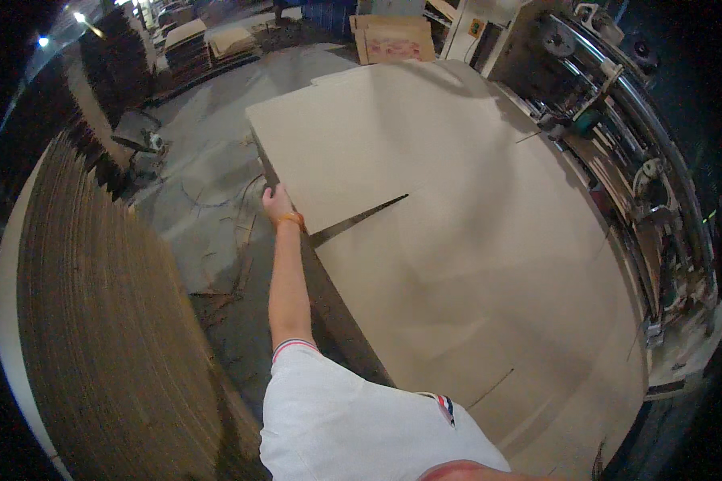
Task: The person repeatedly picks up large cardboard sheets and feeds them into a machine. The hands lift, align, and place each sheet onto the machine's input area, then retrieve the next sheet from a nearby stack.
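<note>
A large tan cardboard sheet (457, 160) with slots cut into it lies in front of me, spreading from the middle to the right. My left hand (277, 204), an orange band at its wrist, is at the sheet's left edge. Its fingers are curled and closed on that edge, beside a flap (321, 152) that one dark slot (365, 218) sets apart. Part of the fingers is hidden by the hand itself. My right hand does not show.
At the left stands a tall stack of cardboard sheets (104, 321), edges toward me. A machine with metal rollers (618, 96) runs along the right. More cardboard stacks (186, 44) and a printed cardboard piece (393, 40) are at the back. Scraps lie on the grey floor (208, 152).
</note>
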Tool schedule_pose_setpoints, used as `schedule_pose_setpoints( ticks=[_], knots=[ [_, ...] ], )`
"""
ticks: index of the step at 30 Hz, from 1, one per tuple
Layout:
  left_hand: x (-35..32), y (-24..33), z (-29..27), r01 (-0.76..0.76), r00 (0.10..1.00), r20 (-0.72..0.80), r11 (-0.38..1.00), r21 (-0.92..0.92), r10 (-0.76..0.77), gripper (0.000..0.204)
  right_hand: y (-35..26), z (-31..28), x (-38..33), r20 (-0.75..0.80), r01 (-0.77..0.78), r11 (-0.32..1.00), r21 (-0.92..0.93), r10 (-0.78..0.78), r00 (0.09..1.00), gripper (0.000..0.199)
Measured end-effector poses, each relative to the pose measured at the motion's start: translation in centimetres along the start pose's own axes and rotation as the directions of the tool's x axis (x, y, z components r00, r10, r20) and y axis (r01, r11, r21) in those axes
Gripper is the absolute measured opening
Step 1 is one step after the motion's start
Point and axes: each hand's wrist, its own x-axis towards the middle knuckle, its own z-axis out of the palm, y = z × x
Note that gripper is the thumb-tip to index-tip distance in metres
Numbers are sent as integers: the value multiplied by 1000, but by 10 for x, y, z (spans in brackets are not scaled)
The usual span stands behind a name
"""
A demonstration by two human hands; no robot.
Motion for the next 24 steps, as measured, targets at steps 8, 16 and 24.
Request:
schedule_pose_setpoints(
  ticks=[8, 16, 24],
  knots=[
    [60, 51, 10, -325, 946, 73, 918, 226, 317, 51, -29, 30, 33, 124, -78, 978, 192, 54, 991, 37],
    [-147, 106, 67, -615, 784, 215, 774, 150, 582, 42, -37, -1, 52, 172, -318, 870, 376, 272, 947, 38],
    [-264, 112, 19, -814, 424, 846, 546, 198, 324, 42, -195, -58, 231, 496, -403, 379, 833, -189, 848, 47]
  ],
)
